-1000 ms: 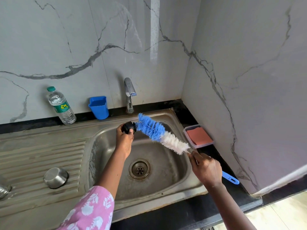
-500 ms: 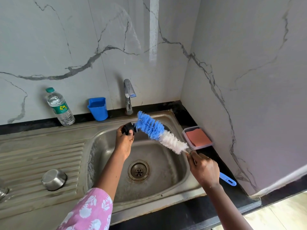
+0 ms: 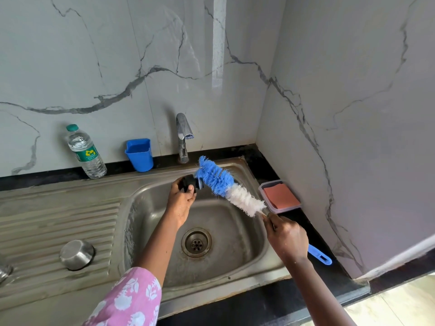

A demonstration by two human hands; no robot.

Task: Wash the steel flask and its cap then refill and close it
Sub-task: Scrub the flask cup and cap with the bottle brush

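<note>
The black cap is held above the back part of the sink by the left hand. The grip of this hand is closed around the cap, with the thumb laid on its side. The right end of the cap is touched by the blue bristles of a bottle brush. The brush is tilted, with its white bristles lower and to the right. Its handle is taken in the closed grip of the right hand, and the blue end of the handle is seen past the wrist, above the black bench. A tap is mounted behind the sink. On the ribbed draining board a steel bowl is placed upside down. A blue cup and a plastic water bottle are standing against the wall. Just beside the right rim of the sink a clear box with an orange sponge is placed. At the left edge a part of a steel thing is seen; what it is cannot be told.
</note>
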